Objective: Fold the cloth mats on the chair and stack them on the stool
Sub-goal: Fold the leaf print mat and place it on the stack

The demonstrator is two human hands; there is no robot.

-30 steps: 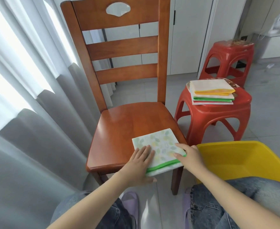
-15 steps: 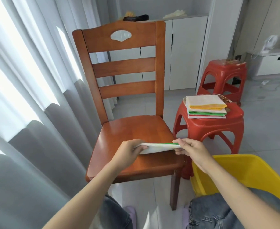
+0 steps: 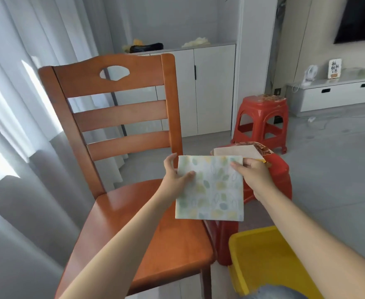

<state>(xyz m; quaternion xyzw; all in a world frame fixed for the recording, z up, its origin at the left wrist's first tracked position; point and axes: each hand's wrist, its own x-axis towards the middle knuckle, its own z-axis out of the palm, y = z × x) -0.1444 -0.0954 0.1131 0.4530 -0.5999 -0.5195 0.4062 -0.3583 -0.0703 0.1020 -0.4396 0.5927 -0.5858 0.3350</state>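
Observation:
A folded cloth mat [image 3: 211,188] with a pale leaf print hangs in the air above the right edge of the wooden chair seat [image 3: 147,225]. My left hand [image 3: 176,175] pinches its left edge and my right hand [image 3: 254,173] pinches its upper right corner. Behind the mat stands the near red stool [image 3: 279,175], and the beige top of the stacked mats [image 3: 234,150] on it peeks above the held mat. The rest of that stack is hidden. Nothing lies on the chair seat.
A yellow plastic bin [image 3: 263,257] sits on the floor at the lower right, beside my knee. A second red stool [image 3: 262,119] stands farther back near white cabinets [image 3: 214,89]. Grey curtains [image 3: 15,147] hang along the left.
Both hands have lifted the folded mat off the chair seat and carried it up and to the right, toward the near stool. The camera has tilted upward.

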